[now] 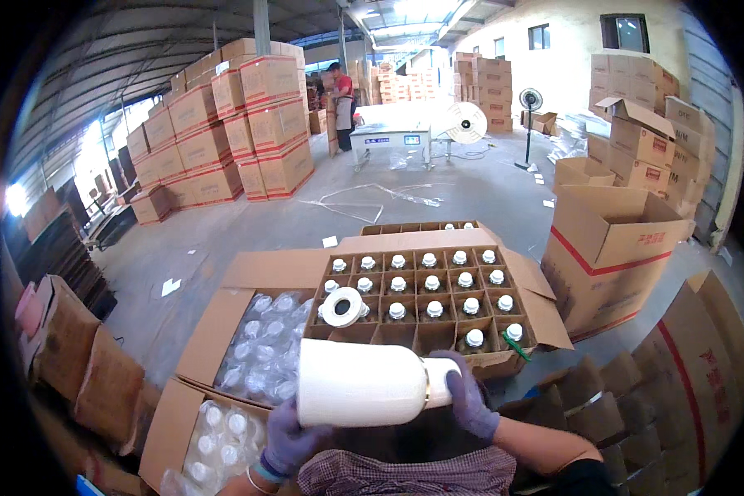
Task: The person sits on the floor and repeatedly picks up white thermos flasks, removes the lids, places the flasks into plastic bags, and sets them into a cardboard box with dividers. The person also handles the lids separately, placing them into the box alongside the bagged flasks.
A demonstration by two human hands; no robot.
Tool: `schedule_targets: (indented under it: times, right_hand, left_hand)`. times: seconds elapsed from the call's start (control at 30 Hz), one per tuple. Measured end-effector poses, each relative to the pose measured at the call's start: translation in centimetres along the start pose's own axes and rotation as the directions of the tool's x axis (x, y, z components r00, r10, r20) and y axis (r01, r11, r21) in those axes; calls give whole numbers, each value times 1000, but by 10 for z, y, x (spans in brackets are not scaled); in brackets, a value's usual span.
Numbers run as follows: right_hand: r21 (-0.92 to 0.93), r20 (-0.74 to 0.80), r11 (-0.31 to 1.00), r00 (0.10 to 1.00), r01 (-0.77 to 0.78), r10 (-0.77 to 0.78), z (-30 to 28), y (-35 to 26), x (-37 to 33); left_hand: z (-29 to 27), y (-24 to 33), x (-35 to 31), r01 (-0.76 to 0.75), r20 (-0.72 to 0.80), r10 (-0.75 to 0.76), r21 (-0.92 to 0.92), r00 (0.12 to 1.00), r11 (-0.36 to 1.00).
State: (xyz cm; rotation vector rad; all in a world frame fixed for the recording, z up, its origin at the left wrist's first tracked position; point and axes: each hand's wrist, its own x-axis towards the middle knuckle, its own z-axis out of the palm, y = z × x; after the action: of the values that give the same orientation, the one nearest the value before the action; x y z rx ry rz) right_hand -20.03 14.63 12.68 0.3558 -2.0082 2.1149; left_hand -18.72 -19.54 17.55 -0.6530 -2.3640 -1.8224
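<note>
Level in front of me lies a large white flask (360, 382) with a rounded shoulder, a thin gold band and a narrower white top. My left hand (292, 438), in a purple-grey glove, is closed around its wide base end. Gloved the same way, my right hand (471, 403) grips the narrow top. Just beyond the flask stands a divided carton (438, 343) with several white-capped bottles (434, 309) upright in its cells. A white ring-shaped piece (341, 307) with a dark centre sits over its left cells. Something green (517, 347) lies at its near right corner.
On the left, one open carton (192, 343) holds clear-wrapped pieces (260, 339); a nearer one holds wrapped white-topped pieces (215, 438). Tall open cartons (599, 264) and cardboard dividers (591, 413) stand at right. Farther off are stacked boxes (273, 124), a machine table (393, 140), a fan (530, 103) and a person (342, 99).
</note>
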Motion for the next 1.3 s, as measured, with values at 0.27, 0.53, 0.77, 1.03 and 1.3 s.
schedule_targets:
  times: [0.27,0.53,0.77,1.03,1.3]
  right_hand:
    - [-584,-200,805,980,-103,-19,-18,10,-7]
    - [-397,-358,625,514,672,-780,-43,-136,77]
    - [-786,434,541,889,297,143,17,-49,128]
    - [-573,308,738,929,355,-207,16,38,137]
    - [-651,365,681,925,335,-107,56,-10,130]
  left_hand:
    - [-1,29,64,-461,451,329,220,830,860]
    - [85,-41,122,-261,950,111,-32,293,965]
    - [73,-199,251,-22,26,0,837,1000,547]
    - [57,-242,263,213,17,-213,-20,977,977]
    - [78,-47,107,234,173,-159,-650,972,723]
